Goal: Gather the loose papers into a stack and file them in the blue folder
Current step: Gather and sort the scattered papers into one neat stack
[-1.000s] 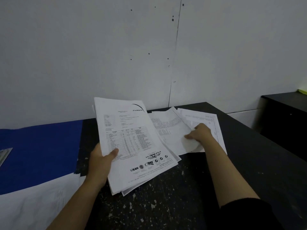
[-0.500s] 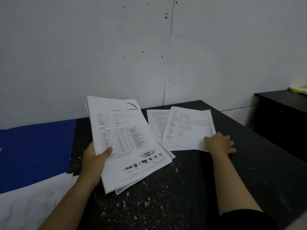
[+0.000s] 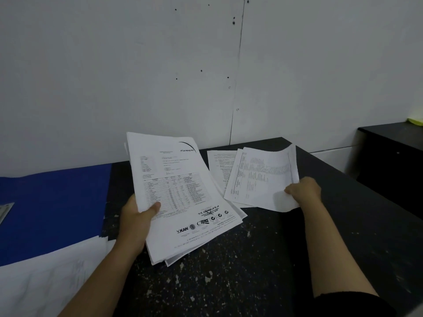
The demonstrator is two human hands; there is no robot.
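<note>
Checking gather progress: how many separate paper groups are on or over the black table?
3. A stack held by the left hand; a curling batch in the right hand's grip; one sheet flat beneath. More may hide underneath.

The folder [image 3: 52, 200] lies open on the table [image 3: 240, 275] at the left, against the wall [image 3: 160, 65]; a sheet [image 3: 41, 277] lies in front of it; right of the folder the left hand [image 3: 135, 223] holds a stack of papers [image 3: 180, 193] tilted above the table; further right the right hand [image 3: 303, 191] grips loose sheets [image 3: 261, 177], one more sheet [image 3: 219, 165] lying beneath them; a cabinet [image 3: 393, 154] stands at far right.
</note>
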